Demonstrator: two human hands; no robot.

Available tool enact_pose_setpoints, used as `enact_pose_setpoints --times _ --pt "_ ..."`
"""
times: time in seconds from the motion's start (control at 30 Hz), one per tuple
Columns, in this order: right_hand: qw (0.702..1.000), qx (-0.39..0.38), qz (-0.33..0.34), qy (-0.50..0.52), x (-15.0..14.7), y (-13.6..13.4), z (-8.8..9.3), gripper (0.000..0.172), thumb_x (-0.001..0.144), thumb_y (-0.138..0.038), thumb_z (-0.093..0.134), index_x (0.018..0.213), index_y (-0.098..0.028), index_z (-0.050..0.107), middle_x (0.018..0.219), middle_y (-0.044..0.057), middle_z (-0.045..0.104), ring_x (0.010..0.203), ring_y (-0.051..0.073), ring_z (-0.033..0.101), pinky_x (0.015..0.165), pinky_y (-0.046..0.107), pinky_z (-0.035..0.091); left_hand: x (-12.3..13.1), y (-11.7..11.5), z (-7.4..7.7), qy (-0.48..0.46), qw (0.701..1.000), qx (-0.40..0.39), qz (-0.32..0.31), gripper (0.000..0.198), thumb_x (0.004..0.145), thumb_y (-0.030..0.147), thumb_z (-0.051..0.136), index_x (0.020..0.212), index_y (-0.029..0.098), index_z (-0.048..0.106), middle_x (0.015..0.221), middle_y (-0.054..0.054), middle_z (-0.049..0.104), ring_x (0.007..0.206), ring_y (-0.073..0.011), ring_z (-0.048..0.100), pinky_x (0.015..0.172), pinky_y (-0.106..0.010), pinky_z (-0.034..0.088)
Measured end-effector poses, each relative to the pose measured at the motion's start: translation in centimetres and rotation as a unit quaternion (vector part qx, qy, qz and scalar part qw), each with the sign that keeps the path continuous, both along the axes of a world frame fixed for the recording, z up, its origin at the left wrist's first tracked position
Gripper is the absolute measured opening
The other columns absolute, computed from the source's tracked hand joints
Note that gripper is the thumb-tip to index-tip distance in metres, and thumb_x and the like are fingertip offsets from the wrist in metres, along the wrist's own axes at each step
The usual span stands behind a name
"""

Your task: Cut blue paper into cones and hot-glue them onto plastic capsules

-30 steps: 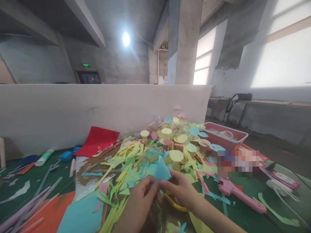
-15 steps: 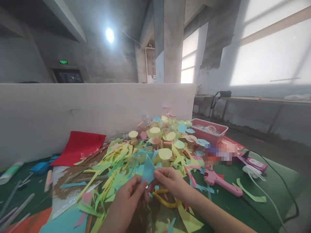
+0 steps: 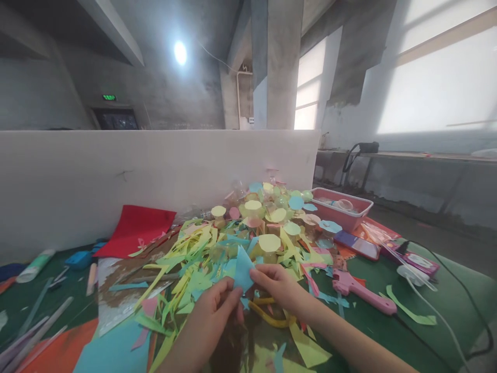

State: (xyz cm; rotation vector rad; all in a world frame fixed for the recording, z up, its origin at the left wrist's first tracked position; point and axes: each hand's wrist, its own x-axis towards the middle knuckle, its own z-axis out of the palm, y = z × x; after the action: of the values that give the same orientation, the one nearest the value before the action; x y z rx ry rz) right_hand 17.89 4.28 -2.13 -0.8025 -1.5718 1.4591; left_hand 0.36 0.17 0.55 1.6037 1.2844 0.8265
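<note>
A small folded piece of light blue paper (image 3: 243, 269) with a pointed top is pinched between my two hands. My left hand (image 3: 219, 305) grips its lower left edge with thumb and fingers. On the other side, my right hand (image 3: 277, 285) presses the paper's right edge between thumb and fingertips. Just below the hands lie yellow scissor handles (image 3: 272, 318), partly hidden. Around and behind them spreads a heap of yellow, green and blue paper scraps (image 3: 190, 259). Beyond it stand clear plastic cups topped with cut paper discs (image 3: 269, 242).
A pink glue gun (image 3: 365, 294) with a cord lies at the right, near a phone (image 3: 357, 244) and a pink bin (image 3: 341, 212). Red sheet (image 3: 137, 230), glue bottle (image 3: 35, 266) and blue paper (image 3: 112, 349) are leftward. A white partition (image 3: 77, 186) rises behind.
The view has shifted slightly, so the scene sits a little further right. Both hands still hold the blue paper, with the fingers only slightly moved.
</note>
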Motion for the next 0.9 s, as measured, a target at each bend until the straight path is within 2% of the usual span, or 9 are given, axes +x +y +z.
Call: enact_pose_setpoints --times 0.13,0.23,0.33,0.43,0.5,0.63,0.73,0.9 --pt "0.999 0.023 -0.017 -0.038 0.0 0.2 -0.5 0.053 0.082 -0.067 0.051 0.069 -0.017 0.060 0.063 -0.001 0.059 0.051 0.010 0.046 0.047 0.022 0.035 0.1 -0.1 0.3 0.020 1.000 -0.017 -0.012 0.034 0.085 0.055 0.045 0.073 0.023 0.045 0.054 0.006 0.053 0.056 -0.0155 0.047 0.060 -0.026 0.036" --pt "0.998 0.041 -0.013 -0.046 0.0 0.1 -0.4 0.052 0.084 -0.066 0.049 0.067 -0.018 0.059 0.063 -0.001 0.058 0.053 0.012 0.049 0.050 0.022 0.037 -0.1 -0.1 0.4 0.048 0.998 -0.029 -0.025 0.033 0.086 0.054 0.043 0.076 0.023 0.047 0.058 0.004 0.058 0.059 -0.0170 0.052 0.061 -0.026 0.037" --pt "0.996 0.065 -0.013 -0.067 -0.1 -0.1 -0.1 0.050 0.086 -0.062 0.048 0.063 -0.019 0.056 0.060 -0.001 0.056 0.056 0.013 0.050 0.057 0.024 0.040 -0.2 0.0 0.4 0.074 0.997 0.005 0.013 0.030 0.083 0.053 0.047 0.085 0.023 0.052 0.082 -0.002 0.067 0.079 -0.0217 0.061 0.072 -0.029 0.043" --pt "0.989 0.099 -0.012 -0.111 -0.4 -0.7 0.1 0.049 0.087 -0.058 0.048 0.058 -0.019 0.051 0.057 -0.002 0.050 0.055 0.012 0.045 0.056 0.024 0.037 -0.1 -0.2 0.4 0.058 0.997 0.028 0.044 0.038 0.078 0.054 0.056 0.100 0.024 0.053 0.103 -0.005 0.066 0.095 -0.0245 0.061 0.080 -0.030 0.045" --pt "0.982 0.127 -0.005 -0.140 -0.7 -1.3 0.1 0.047 0.089 -0.054 0.047 0.058 -0.019 0.050 0.057 -0.003 0.046 0.056 0.012 0.042 0.054 0.023 0.033 0.1 -0.3 0.6 0.046 0.998 0.031 0.042 0.038 0.076 0.055 0.058 0.098 0.023 0.055 0.095 -0.003 0.066 0.088 -0.0236 0.062 0.076 -0.030 0.047" --pt "0.974 0.151 0.012 -0.171 -0.9 -2.1 0.3 0.042 0.092 -0.046 0.046 0.060 -0.018 0.050 0.059 -0.004 0.040 0.058 0.011 0.037 0.054 0.023 0.030 0.1 -0.4 1.3 0.033 0.996 0.032 0.070 0.032 0.077 0.052 0.056 0.075 0.021 0.062 0.073 0.000 0.062 0.076 -0.0210 0.059 0.069 -0.027 0.046" --pt "0.973 0.153 0.005 -0.173 -0.7 -2.2 0.5 0.038 0.091 -0.040 0.048 0.059 -0.019 0.050 0.059 -0.003 0.046 0.058 0.012 0.043 0.056 0.022 0.033 -0.3 -0.3 1.8 0.007 0.997 0.029 0.067 0.037 0.077 0.055 0.056 0.072 0.020 0.066 0.074 -0.001 0.066 0.079 -0.0218 0.060 0.070 -0.027 0.046" --pt "0.977 0.156 0.005 -0.146 -0.6 -2.0 0.8 0.044 0.093 -0.045 0.046 0.060 -0.019 0.057 0.060 -0.002 0.055 0.058 0.013 0.049 0.057 0.023 0.038 -0.6 -0.1 2.8 0.006 0.997 0.025 0.078 0.048 0.076 0.063 0.051 0.072 0.019 0.070 0.067 -0.003 0.066 0.076 -0.0249 0.061 0.068 -0.030 0.048"
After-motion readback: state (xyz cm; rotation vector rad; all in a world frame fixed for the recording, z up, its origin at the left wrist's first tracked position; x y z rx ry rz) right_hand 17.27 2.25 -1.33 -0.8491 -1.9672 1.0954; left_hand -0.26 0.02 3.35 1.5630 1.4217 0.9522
